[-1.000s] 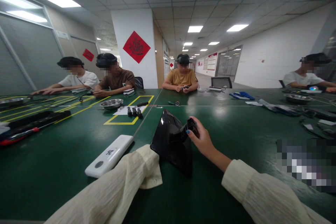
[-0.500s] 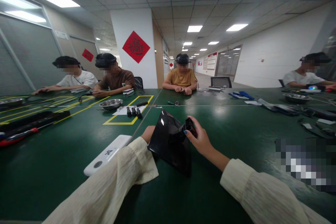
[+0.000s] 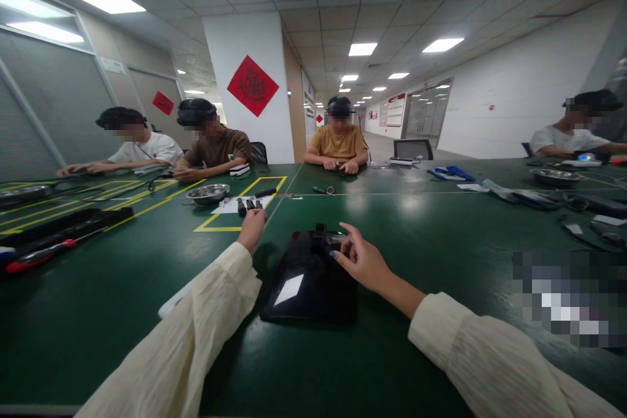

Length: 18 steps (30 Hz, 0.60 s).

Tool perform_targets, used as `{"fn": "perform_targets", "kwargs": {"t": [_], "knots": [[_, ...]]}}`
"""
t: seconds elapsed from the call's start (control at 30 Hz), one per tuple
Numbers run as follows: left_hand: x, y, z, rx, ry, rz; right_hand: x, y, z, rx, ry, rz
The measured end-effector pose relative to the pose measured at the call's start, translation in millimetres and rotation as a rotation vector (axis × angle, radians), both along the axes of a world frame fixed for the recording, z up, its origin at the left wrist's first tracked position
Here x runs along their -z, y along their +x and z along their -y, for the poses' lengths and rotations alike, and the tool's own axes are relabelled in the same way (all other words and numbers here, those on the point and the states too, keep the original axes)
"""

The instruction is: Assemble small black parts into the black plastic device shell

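Observation:
A glossy black flat panel (image 3: 306, 284) lies flat on the green table (image 3: 392, 339) in front of me, with a small black mount (image 3: 323, 235) at its far end. My right hand (image 3: 360, 260) rests at that mount, fingers loose and apart, index finger raised, thumb by the mount. My left hand (image 3: 252, 227) reaches forward past the panel's left edge, just short of three small black parts (image 3: 249, 206) standing inside a yellow taped rectangle (image 3: 230, 228). Its fingers point away from me and are hidden.
A white oblong device (image 3: 171, 300) lies partly under my left sleeve. A metal bowl (image 3: 208, 192) sits beyond the yellow rectangle. Red-handled tools (image 3: 39, 251) lie far left. Several other people sit round the table's far and right sides, with tools and another bowl (image 3: 551, 176).
The black panel, held tilted on edge before, now lies flat. My right hand has loosened its grip on the mount. My left hand has left the panel and moved forward towards the small black parts.

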State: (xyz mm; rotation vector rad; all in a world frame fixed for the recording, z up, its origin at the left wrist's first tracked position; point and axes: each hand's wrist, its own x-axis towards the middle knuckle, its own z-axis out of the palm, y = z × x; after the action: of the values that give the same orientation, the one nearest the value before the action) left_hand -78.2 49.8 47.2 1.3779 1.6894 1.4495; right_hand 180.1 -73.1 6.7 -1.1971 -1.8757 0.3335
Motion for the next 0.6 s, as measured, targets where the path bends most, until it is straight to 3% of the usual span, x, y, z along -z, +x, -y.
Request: {"fn": "perform_targets", "kwargs": {"t": [0.13, 0.23, 0.33, 0.5, 0.6], "knots": [[-2.2, 7.5, 5.9, 0.018, 0.012, 0.019, -10.6, -0.1, 9.0, 0.070, 0.145, 0.139], [-3.7, 21.2, 15.1, 0.054, 0.036, 0.032, -22.2, -5.1, 20.8, -0.092, 0.279, 0.296], [-14.2, 36.0, 30.2, 0.088, 0.100, 0.046, -28.7, -16.4, 33.7, -0.295, 0.320, 0.463], [-45.5, 60.0, 79.8, 0.138, 0.593, -0.029, -24.3, -36.2, 48.3, -0.359, 0.245, 0.622], [-50.1, 68.2, 119.0, 0.166, 0.845, -0.127, -21.3, -40.8, 50.6, -0.357, 0.168, 0.684]]}}
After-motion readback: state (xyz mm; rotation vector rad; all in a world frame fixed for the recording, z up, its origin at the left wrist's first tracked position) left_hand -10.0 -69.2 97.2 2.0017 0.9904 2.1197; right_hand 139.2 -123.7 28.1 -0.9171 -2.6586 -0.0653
